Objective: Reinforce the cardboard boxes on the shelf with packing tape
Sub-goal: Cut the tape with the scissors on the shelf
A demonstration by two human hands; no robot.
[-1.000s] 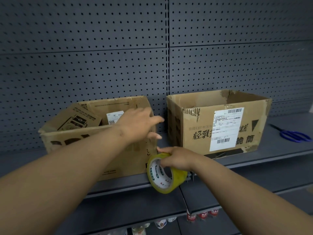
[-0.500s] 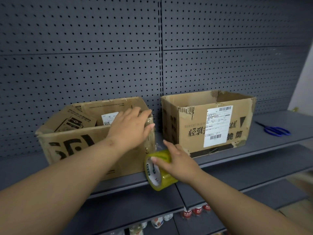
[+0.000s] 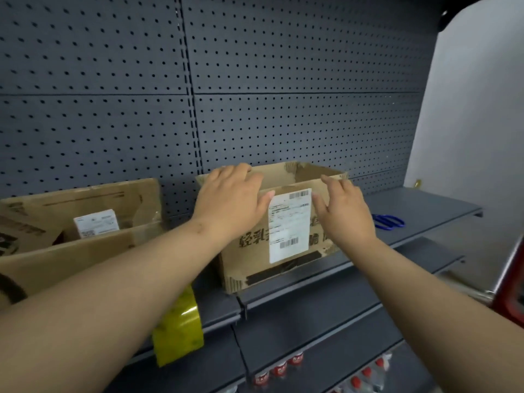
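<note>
Now: left hand (image 3: 231, 199) flat on rim of open brown labelled cardboard box (image 3: 289, 225), right hand (image 3: 343, 212) straight-fingered at its front, neither gripping; box near grey metal shelf (image 3: 425, 207) edge, tug could tip it; yellow tape roll (image 3: 178, 327) unheld below left forearm, could drop

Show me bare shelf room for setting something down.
Bare grey metal shelf lies right of the blue-handled scissors, up to its end. Crowded: the gap between the left brown cardboard box and the labelled cardboard box, crossed by the left arm.

Two cardboard boxes (image 3: 71, 259) (image 3: 249, 262), one yellow tape roll (image 3: 178, 330), one pair of blue scissors (image 3: 387, 221), two hands (image 3: 229, 205) (image 3: 344, 214)
</note>
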